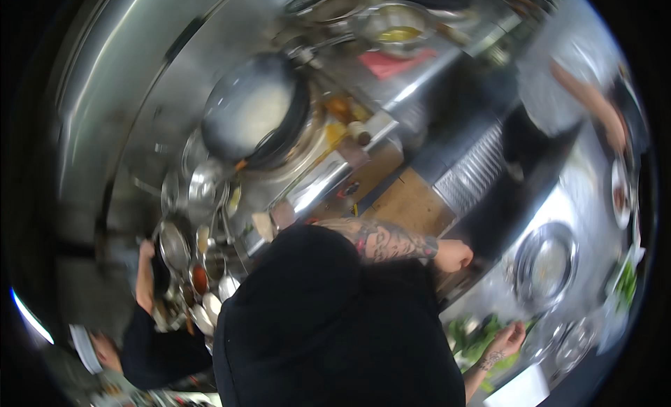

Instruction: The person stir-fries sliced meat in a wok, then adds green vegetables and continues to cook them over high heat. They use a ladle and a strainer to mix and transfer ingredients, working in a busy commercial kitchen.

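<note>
My left forearm, tattooed, crosses in front of my dark top. My left hand (454, 255) is curled into a fist beside the steel counter on my right, and nothing shows in it. Farther right, my right hand (507, 340) hangs over leafy greens (479, 331) with its fingers bent together. A green strip shows just past those fingertips; blur hides whether they grip it. Beyond that hand sits a round metal bowl (548, 265) with pale contents. Forward and left, a large dark wok (257, 108) on the range holds something whitish, blurred.
At left, a co-worker's hand (147, 249) grips a handle near pans and sauce containers (199, 278). Upper right, another person's arm (592, 100) reaches toward a plate (621, 194). A metal pot (398, 34) with yellow liquid stands by a red cloth (396, 63). A floor grate (469, 168) lies between counters.
</note>
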The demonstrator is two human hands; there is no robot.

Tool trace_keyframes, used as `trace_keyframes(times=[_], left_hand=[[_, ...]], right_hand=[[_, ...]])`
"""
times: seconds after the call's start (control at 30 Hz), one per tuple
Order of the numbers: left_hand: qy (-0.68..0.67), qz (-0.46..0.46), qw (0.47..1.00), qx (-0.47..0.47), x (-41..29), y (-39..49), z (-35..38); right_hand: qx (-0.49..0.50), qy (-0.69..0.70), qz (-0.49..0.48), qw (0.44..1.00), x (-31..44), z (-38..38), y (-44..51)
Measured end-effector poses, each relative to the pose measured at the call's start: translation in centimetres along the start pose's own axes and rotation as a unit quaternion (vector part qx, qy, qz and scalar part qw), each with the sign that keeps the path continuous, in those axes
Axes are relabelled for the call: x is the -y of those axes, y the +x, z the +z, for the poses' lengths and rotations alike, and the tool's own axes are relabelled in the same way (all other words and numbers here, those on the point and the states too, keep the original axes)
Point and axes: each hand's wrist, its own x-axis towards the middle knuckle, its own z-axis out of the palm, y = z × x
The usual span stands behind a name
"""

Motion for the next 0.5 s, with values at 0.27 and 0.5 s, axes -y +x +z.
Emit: trace_keyframes(times=[0.27,0.5], left_hand=[[-0.107,-0.125,0.924,-0.345,7.9,-18.9,-5.4],[-0.354,-0.22,0.716,-0.56,11.7,-36.5,-2.9]], right_hand=[[0.528,0.008,-0.127,0.84,22.6,30.8,2.1],[0.816,-0.041,-0.347,0.461,31.8,53.8,-26.9]])
